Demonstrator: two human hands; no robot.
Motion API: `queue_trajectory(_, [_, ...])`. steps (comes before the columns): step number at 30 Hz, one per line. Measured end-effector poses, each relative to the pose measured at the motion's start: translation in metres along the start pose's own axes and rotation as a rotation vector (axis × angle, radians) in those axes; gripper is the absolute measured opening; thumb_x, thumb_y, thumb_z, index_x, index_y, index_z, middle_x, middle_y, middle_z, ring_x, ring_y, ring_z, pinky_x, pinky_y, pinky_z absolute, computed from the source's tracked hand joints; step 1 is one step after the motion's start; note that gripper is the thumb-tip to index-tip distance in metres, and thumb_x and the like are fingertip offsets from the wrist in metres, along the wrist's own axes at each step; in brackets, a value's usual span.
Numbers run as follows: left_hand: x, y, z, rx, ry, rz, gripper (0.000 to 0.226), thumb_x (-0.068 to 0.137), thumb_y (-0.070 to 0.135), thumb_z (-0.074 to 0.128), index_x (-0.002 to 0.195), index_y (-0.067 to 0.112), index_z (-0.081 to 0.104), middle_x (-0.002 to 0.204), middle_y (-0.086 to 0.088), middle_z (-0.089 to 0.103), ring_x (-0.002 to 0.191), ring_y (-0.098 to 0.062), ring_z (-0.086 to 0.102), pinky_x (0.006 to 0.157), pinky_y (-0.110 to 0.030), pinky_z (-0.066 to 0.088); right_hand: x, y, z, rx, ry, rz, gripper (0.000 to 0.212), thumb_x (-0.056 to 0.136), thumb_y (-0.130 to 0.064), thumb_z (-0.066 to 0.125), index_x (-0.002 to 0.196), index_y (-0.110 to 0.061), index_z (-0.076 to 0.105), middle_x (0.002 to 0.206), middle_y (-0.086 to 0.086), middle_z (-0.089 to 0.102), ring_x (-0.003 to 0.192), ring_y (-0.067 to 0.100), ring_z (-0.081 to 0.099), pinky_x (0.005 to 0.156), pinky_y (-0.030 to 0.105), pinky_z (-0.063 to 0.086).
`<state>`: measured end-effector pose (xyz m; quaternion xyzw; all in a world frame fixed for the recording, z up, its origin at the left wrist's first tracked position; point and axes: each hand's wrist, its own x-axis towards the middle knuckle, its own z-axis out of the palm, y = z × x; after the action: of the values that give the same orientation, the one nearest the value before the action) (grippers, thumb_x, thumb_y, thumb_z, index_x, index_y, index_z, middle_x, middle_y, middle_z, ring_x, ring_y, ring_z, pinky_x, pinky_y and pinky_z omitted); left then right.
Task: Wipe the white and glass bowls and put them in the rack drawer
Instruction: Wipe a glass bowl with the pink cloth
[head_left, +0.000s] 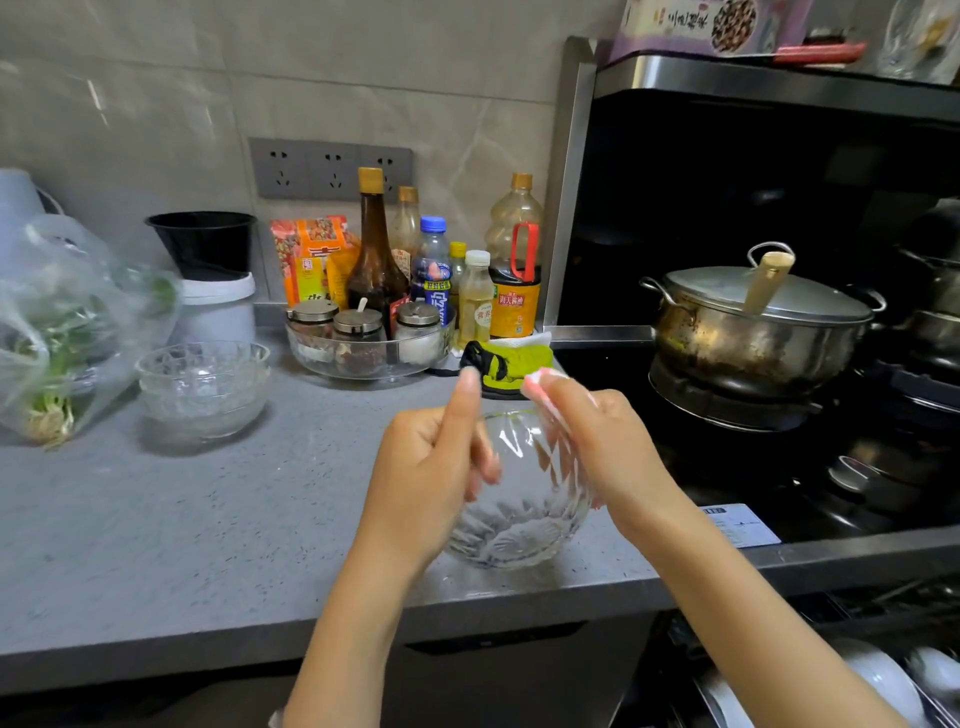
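Nearest, low R: rack drawer (709, 693) stands open under the table (208, 530) edge, w/ white bowls (883, 680) in it.

Just above, at the table's front edge, we see both hands on one glass bowl (519, 519), tilted, rim up and away from us. We can't tell if its base touches the table.
- Left hand (431, 467): fingers curled round the bowl's L rim, thumb straight up.
- Right hand (602, 441): fingers pinch a thin white wipe (540, 382) over the R rim. Wipe is blurred, and part shows only through the glass.

Mid table, L: stack of glass bowls (202, 384), well apart from the hands. Beside it is a plastic bag of greens (62, 338).

Behind the hands: yellow cloth (519, 361), then a clear tray of lidded jars (363, 338).

Further back: sauce and oil bottles (514, 280) along the wall. On the stove to the R, a lidded steel pot (753, 332).

Farthest: wall sockets (332, 169).
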<state>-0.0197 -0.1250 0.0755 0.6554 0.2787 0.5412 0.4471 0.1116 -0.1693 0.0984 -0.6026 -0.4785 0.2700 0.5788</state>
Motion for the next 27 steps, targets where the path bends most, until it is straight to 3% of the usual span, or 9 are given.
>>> queue_trajectory(5, [-0.003, -0.006, 0.005, 0.01, 0.146, -0.016, 0.061, 0.094, 0.04, 0.045, 0.041, 0.014, 0.028, 0.04, 0.002, 0.022, 0.039, -0.012, 0.021, 0.042, -0.019, 0.022, -0.008, 0.009, 0.006, 0.062, 0.034, -0.182, 0.061, 0.102, -0.033, 0.037, 0.088, 0.022, 0.06, 0.076, 0.017, 0.069, 0.071, 0.004, 0.022, 0.065, 0.029, 0.048])
queue_trajectory(6, [-0.004, -0.009, 0.006, -0.027, 0.204, -0.061, 0.061, 0.095, 0.038, 0.046, 0.043, 0.011, 0.03, 0.042, 0.0, 0.022, 0.041, -0.013, 0.02, 0.041, -0.019, 0.02, -0.011, 0.015, 0.009, 0.047, 0.034, -0.217, 0.063, 0.104, -0.038, 0.032, 0.093, 0.015, 0.064, 0.088, 0.005, 0.073, 0.063, -0.009, 0.047, 0.069, 0.018, 0.048])
queue_trajectory(7, [-0.005, -0.011, 0.008, -0.056, 0.262, -0.105, 0.06, 0.096, 0.037, 0.046, 0.045, 0.009, 0.032, 0.043, -0.002, 0.023, 0.041, -0.013, 0.021, 0.04, -0.019, 0.02, -0.015, 0.023, 0.014, 0.001, 0.032, -0.262, 0.06, 0.103, -0.045, 0.027, 0.103, 0.0, 0.069, 0.098, -0.005, 0.072, 0.096, -0.004, 0.064, 0.083, 0.015, 0.047])
queue_trajectory(9, [-0.007, -0.017, 0.013, -0.081, 0.366, -0.152, 0.06, 0.098, 0.038, 0.044, 0.046, 0.01, 0.032, 0.041, 0.001, 0.025, 0.039, -0.011, 0.022, 0.04, -0.019, 0.021, -0.023, 0.036, 0.026, -0.135, 0.058, -0.371, 0.043, 0.101, -0.049, 0.023, 0.124, -0.033, 0.056, 0.123, -0.022, 0.057, 0.124, -0.006, 0.046, 0.104, 0.018, 0.034])
queue_trajectory(12, [-0.01, -0.023, 0.025, -0.107, 0.358, -0.181, 0.065, 0.098, 0.042, 0.04, 0.046, 0.005, 0.047, 0.042, -0.003, 0.046, 0.041, -0.012, 0.043, 0.046, -0.024, 0.037, -0.028, 0.044, 0.041, -0.507, 0.153, -0.571, 0.044, 0.101, -0.045, 0.025, 0.136, -0.032, 0.046, 0.141, -0.014, 0.044, 0.139, 0.004, 0.03, 0.116, 0.033, 0.02])
queue_trajectory(14, [-0.014, -0.023, 0.03, -0.108, 0.317, -0.187, 0.064, 0.099, 0.043, 0.037, 0.049, 0.008, 0.056, 0.048, -0.006, 0.055, 0.046, -0.012, 0.052, 0.048, -0.025, 0.042, -0.021, 0.039, 0.039, -0.584, 0.192, -0.614, 0.044, 0.099, -0.044, 0.028, 0.131, -0.029, 0.055, 0.135, -0.013, 0.051, 0.134, 0.005, 0.038, 0.114, 0.036, 0.026])
queue_trajectory(17, [-0.015, -0.019, 0.029, -0.091, 0.365, -0.175, 0.06, 0.098, 0.042, 0.038, 0.046, 0.014, 0.038, 0.041, 0.003, 0.035, 0.039, -0.008, 0.033, 0.041, -0.019, 0.029, -0.008, 0.032, 0.027, -0.312, 0.115, -0.489, 0.039, 0.1, -0.042, 0.03, 0.119, -0.031, 0.062, 0.119, -0.015, 0.061, 0.115, 0.001, 0.054, 0.096, 0.032, 0.046])
queue_trajectory(21, [-0.014, -0.012, 0.019, -0.172, 0.431, -0.214, 0.055, 0.099, 0.041, 0.039, 0.05, 0.019, 0.029, 0.042, 0.008, 0.026, 0.039, -0.007, 0.023, 0.038, -0.015, 0.022, -0.009, 0.039, 0.022, 0.035, 0.048, -0.247, 0.062, 0.095, -0.059, 0.017, 0.135, -0.027, 0.053, 0.134, -0.014, 0.057, 0.126, -0.004, 0.047, 0.112, 0.034, 0.036])
queue_trajectory(27, [-0.014, -0.012, 0.022, -0.104, 0.245, -0.135, 0.069, 0.093, 0.052, 0.037, 0.051, -0.001, 0.049, 0.043, -0.015, 0.044, 0.044, -0.013, 0.044, 0.047, -0.023, 0.035, -0.017, 0.027, 0.034, -0.518, 0.221, -0.664, 0.04, 0.097, -0.041, 0.034, 0.117, -0.024, 0.064, 0.118, -0.011, 0.061, 0.117, 0.006, 0.053, 0.095, 0.033, 0.045])
